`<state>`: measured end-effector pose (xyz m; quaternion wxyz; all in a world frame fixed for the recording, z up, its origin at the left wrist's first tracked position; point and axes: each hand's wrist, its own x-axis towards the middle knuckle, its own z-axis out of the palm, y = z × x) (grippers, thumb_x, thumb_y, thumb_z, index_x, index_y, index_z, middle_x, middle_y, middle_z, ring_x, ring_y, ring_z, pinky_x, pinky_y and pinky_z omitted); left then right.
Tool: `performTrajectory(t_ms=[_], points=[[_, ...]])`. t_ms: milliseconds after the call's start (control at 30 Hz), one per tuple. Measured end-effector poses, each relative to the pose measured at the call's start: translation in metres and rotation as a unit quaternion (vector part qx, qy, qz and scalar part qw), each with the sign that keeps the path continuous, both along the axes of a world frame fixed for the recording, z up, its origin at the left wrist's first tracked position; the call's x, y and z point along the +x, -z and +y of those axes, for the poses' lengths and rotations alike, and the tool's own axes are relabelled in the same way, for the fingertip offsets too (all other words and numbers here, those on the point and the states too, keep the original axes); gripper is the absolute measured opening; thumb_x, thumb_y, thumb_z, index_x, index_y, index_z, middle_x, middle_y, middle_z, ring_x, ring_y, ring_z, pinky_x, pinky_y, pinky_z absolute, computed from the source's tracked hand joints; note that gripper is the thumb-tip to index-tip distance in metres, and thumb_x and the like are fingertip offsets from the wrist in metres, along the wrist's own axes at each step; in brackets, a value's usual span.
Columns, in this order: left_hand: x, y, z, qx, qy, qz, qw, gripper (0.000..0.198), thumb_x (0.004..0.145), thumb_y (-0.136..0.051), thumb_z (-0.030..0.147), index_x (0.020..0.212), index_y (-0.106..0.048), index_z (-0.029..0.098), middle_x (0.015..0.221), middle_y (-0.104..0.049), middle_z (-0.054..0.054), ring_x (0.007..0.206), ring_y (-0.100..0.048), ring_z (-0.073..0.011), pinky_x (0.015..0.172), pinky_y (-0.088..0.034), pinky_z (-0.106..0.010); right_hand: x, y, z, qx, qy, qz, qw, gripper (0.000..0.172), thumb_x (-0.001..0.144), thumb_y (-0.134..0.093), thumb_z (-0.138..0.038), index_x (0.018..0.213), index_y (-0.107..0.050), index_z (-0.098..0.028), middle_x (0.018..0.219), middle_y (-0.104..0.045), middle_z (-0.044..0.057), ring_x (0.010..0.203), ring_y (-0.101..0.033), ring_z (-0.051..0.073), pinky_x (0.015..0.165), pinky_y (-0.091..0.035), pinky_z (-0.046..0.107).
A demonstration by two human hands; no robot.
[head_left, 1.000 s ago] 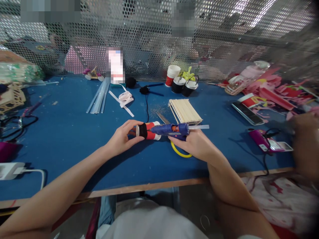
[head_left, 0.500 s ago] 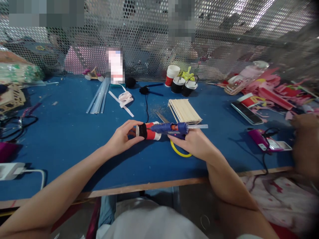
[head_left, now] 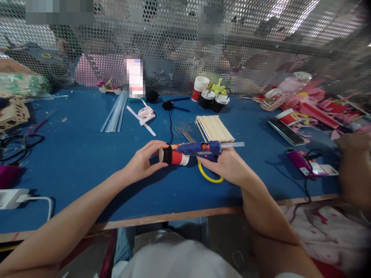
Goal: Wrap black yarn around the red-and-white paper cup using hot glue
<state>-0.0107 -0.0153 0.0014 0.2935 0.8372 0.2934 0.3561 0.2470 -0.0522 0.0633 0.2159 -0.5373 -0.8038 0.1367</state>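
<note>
My left hand [head_left: 145, 159] grips a red and white paper cup [head_left: 180, 157] lying on its side, thumb below and fingers above a black band at its left end. In my right hand [head_left: 228, 166] is a blue hot glue gun [head_left: 198, 148], its nozzle pointing left over the cup beside the black band. A clear glue stick [head_left: 233, 144] juts from the gun's back, and a small red light glows on its body. Scissors with a yellow handle [head_left: 209, 178] lie partly hidden beneath the gun and my right hand.
Wooden sticks joined into a panel [head_left: 216, 128] lie beyond the gun. Farther back are clear glue sticks [head_left: 114, 112], white ribbon [head_left: 146, 114] and two black-wrapped cups [head_left: 219, 103]. A phone [head_left: 286, 131] and pink scraps [head_left: 319, 110] lie right, near another person's arm [head_left: 355, 170].
The cup has turned slightly in my left hand, its right end dipping and its left end showing more. The glue gun has shifted a little to the right.
</note>
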Motion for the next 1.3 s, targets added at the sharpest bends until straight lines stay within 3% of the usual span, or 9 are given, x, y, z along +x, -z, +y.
performTrajectory(t_ms=[200,833,1033,1300], points=[[-0.0003,-0.0014,-0.0016,0.036,0.010,0.028,0.999,0.041,0.080,-0.061,0.025,0.119,-0.048,0.019,0.123,-0.050,-0.014,0.115,-0.050,-0.0242,0.095,-0.048,-0.043,-0.0005,0.0006,0.0021,0.000,0.002,0.029,1.000,0.033,0.079,-0.053,-0.030,0.049,-0.041,-0.021,0.051,-0.051,0.000,0.052,-0.050,0.014,0.052,-0.036,0.029],[0.0009,-0.0059,-0.0041,0.096,0.016,0.065,0.993,0.036,0.082,-0.060,0.023,0.116,-0.049,0.017,0.122,-0.051,-0.013,0.114,-0.052,-0.0211,0.096,-0.046,-0.037,-0.0008,-0.0010,0.0030,0.019,-0.006,-0.004,1.000,0.025,0.081,-0.052,-0.029,0.058,-0.047,-0.019,0.059,-0.058,0.001,0.055,-0.053,0.013,0.056,-0.041,0.027],[0.0008,-0.0022,-0.0009,0.059,0.008,0.036,0.998,0.040,0.080,-0.063,0.025,0.117,-0.049,0.017,0.121,-0.051,-0.014,0.114,-0.051,-0.0230,0.094,-0.048,-0.041,-0.0005,-0.0006,-0.0007,0.019,-0.002,0.018,1.000,0.024,0.079,-0.054,-0.028,0.056,-0.048,-0.020,0.054,-0.056,0.001,0.056,-0.054,0.014,0.052,-0.039,0.026],[-0.0007,0.0011,0.0008,-0.035,0.001,-0.020,0.999,0.043,0.077,-0.065,0.024,0.117,-0.050,0.019,0.119,-0.050,-0.012,0.106,-0.054,-0.0207,0.083,-0.055,-0.035,-0.0004,-0.0001,-0.0036,0.013,-0.004,-0.003,1.000,0.027,0.078,-0.053,-0.030,0.054,-0.048,-0.019,0.048,-0.049,-0.001,0.048,-0.046,0.011,0.045,-0.031,0.026]])
